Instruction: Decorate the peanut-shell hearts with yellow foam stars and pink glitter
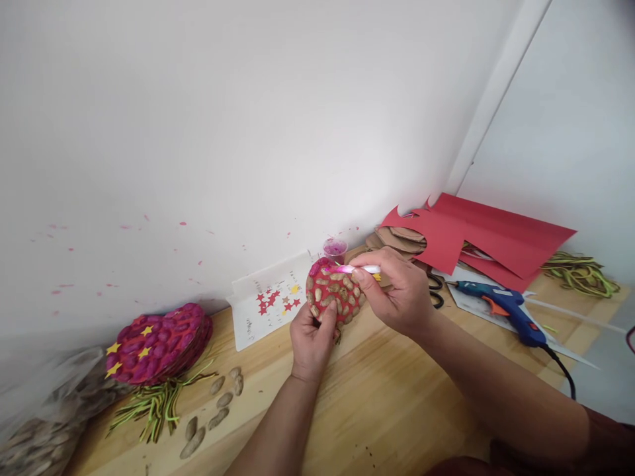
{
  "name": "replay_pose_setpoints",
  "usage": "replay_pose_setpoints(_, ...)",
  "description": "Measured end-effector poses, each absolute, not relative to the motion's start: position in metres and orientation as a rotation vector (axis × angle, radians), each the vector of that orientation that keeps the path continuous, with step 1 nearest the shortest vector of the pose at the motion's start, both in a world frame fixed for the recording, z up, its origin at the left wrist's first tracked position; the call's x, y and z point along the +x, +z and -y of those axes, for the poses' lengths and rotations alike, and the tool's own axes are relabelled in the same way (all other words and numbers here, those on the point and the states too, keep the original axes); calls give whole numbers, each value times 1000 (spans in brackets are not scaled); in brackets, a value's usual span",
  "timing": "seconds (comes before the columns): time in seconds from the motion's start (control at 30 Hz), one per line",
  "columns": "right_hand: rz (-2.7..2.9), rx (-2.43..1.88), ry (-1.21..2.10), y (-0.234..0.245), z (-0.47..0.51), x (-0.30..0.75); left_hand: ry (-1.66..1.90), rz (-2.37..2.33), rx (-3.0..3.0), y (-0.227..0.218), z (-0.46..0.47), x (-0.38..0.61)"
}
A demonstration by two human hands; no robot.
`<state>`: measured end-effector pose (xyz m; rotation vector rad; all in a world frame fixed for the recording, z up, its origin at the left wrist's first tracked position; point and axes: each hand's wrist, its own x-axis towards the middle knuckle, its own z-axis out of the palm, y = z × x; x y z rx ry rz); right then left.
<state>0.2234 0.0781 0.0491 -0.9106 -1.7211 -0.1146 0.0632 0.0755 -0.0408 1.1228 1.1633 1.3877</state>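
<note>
My left hand (311, 340) grips the lower edge of a red heart-shaped card (333, 295) covered with glued peanut shells, holding it tilted above the wooden table (387, 403). My right hand (397, 291) pinches a white-handled paintbrush (358, 269). The brush's pink tip touches the top of the card, where the shells are painted pink. A small cup of pink paint (335, 249) stands just behind the card, by the wall.
A stack of finished pink hearts with yellow stars (156, 344) lies at left over green strips, with loose peanuts (218, 403) nearby. A star sheet (270, 301) leans on the wall. Red paper (476, 238), scissors (436, 291) and a blue glue gun (501, 307) lie right.
</note>
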Motion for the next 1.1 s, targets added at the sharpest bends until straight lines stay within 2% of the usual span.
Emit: replay_pose_setpoints(1.1, 1839, -800, -175, 44, -80, 223, 1450, -1237, 1356, -53, -79, 58)
